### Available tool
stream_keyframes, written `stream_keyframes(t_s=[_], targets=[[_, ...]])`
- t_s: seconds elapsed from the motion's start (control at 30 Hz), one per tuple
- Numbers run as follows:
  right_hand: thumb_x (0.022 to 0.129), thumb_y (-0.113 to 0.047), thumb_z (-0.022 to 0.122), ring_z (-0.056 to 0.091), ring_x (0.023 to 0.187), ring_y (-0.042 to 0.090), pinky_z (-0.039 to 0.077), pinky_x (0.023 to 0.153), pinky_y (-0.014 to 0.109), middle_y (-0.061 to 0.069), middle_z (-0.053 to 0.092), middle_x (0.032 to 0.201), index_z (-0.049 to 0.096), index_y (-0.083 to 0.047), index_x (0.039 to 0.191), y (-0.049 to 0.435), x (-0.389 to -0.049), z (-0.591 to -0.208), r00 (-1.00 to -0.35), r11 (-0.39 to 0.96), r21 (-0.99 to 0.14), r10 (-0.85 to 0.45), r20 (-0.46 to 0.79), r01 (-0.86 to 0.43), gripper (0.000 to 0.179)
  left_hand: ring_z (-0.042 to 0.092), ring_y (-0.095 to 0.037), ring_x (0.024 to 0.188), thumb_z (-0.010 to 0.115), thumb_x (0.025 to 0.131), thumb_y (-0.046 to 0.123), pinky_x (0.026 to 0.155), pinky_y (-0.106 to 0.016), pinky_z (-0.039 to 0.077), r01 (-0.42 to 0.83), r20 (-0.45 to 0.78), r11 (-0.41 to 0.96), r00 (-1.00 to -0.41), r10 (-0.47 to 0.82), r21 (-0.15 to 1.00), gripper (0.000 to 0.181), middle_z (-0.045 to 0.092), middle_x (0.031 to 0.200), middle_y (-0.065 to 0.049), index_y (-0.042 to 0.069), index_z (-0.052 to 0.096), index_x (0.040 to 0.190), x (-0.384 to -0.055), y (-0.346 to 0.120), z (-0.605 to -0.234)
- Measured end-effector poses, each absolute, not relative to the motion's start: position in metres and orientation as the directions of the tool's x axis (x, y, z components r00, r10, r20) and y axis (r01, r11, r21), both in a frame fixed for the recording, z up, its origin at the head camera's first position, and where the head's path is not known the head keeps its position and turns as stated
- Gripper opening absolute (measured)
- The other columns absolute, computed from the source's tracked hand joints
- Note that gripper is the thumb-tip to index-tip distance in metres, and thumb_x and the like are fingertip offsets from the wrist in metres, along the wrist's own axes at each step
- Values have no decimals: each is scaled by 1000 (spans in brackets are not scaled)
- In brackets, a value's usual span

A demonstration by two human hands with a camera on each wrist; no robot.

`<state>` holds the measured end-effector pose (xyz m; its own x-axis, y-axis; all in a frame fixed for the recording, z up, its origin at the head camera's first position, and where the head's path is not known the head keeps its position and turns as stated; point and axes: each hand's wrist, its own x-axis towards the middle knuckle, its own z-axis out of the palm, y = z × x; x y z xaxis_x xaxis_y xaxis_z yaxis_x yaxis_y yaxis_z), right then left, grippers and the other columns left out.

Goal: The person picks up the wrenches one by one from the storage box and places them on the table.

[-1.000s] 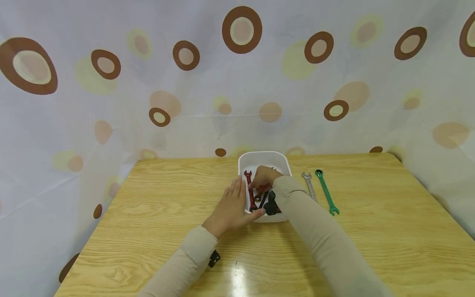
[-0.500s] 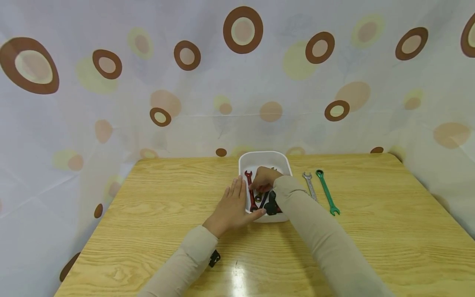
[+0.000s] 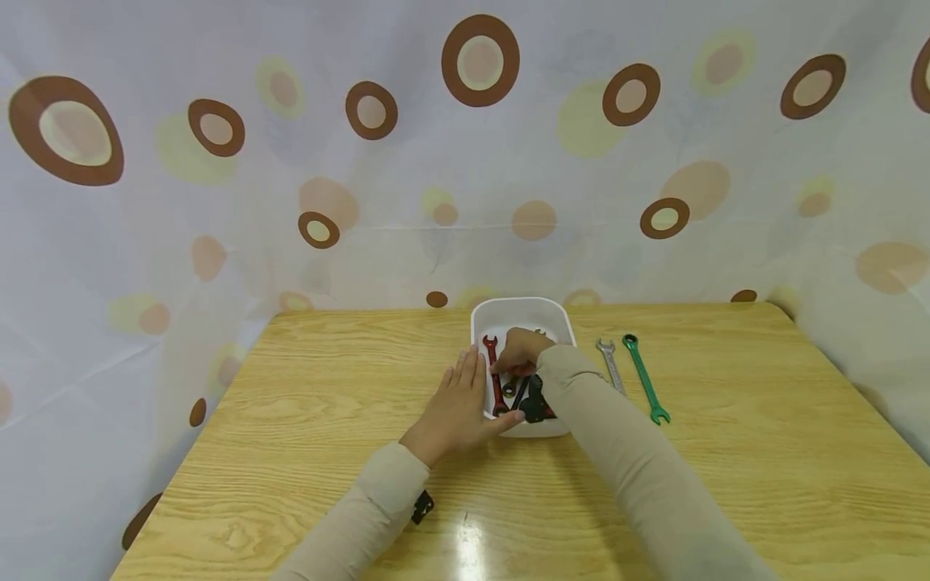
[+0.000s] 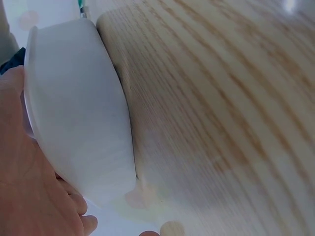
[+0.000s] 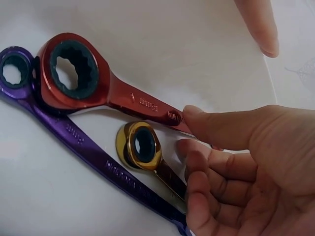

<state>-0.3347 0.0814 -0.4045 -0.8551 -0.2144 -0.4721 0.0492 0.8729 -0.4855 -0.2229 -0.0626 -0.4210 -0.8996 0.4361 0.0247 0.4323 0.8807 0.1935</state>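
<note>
My left hand lies with straight fingers along the left wall of a white plastic bin, its thumb over the near rim. The left wrist view shows that palm against the bin's outer wall. Down inside the bin, my right hand has its fingers curled round the handle of a small gold ratchet wrench, ring end sticking out. The right thumb overlaps the shaft of a red ratchet wrench. Below the gold one runs a purple ratchet wrench. Part of the bin's contents is hidden under the right hand.
Right of the bin, a silver wrench and a green ratchet wrench lie on the wooden table. A patterned curtain hangs behind. The right forearm crosses in front of the silver wrench.
The whole head view has shifted slightly. Both hands keep their places at the bin; the gold wrench's ring looks a little darker, as if turned slightly.
</note>
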Motion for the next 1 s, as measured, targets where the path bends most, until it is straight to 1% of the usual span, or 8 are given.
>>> stream_keyframes(t_s=[0.1, 0.27, 0.43, 0.6, 0.7, 0.9, 1.0], targets=[[78, -24, 71, 44, 45, 10, 40, 44, 21, 1, 47, 51, 54, -6, 63, 82, -335, -405, -862, 877, -478, -208, -462, 44, 29, 4, -31, 142, 24, 77, 81, 114, -44, 14, 432, 22, 881, -900, 436, 192, 108, -1, 154, -17, -2, 8, 145, -222, -62, -421], [78, -24, 71, 49, 46, 11, 44, 46, 22, 1, 51, 53, 55, -6, 63, 82, -336, -407, -860, 895, -446, -206, -466, 27, 28, 2, -29, 142, 24, 78, 80, 114, -43, 14, 426, 12, 883, -902, 432, 199, 108, -1, 154, -17, -1, 8, 146, -221, -61, -420], [77, -21, 71, 51, 48, 11, 47, 49, 22, 2, 54, 55, 57, -5, 64, 80, -336, -406, -857, 888, -458, -205, -473, 40, 25, 2, -29, 142, 23, 77, 81, 114, -43, 14, 423, 10, 884, -903, 430, 201, 108, -1, 154, -16, -2, 7, 146, -220, -62, -419], [77, -23, 72, 50, 47, 10, 45, 47, 20, 1, 53, 54, 58, -6, 63, 79, -335, -404, -851, 898, -440, -219, -477, 15, 26, 4, -30, 142, 24, 78, 80, 114, -43, 14, 432, 19, 881, -900, 436, 192, 107, 0, 154, -17, -2, 7, 145, -221, -62, -418], [76, -23, 73, 48, 46, 9, 43, 45, 19, 1, 53, 53, 59, -6, 63, 78, -334, -404, -845, 901, -433, -225, -486, 9, 25, 4, -30, 142, 25, 78, 80, 114, -43, 14, 433, 12, 880, -898, 439, 195, 107, -1, 153, -17, -2, 7, 145, -220, -62, -417], [74, -20, 73, 50, 48, 8, 44, 47, 19, 1, 57, 55, 63, -5, 66, 78, -334, -406, -839, 889, -456, -215, -500, 44, 20, 3, -30, 142, 25, 79, 79, 114, -43, 14, 435, 10, 880, -897, 441, 193, 106, -1, 153, -18, -2, 7, 145, -219, -62, -416], [72, -21, 73, 48, 47, 8, 43, 46, 18, 0, 56, 54, 63, -6, 65, 80, -336, -409, -837, 879, -472, -207, -507, 68, 20, 4, -30, 142, 24, 79, 79, 114, -43, 15, 440, 16, 879, -896, 445, 184, 106, 0, 153, -18, -2, 7, 145, -220, -63, -416]])
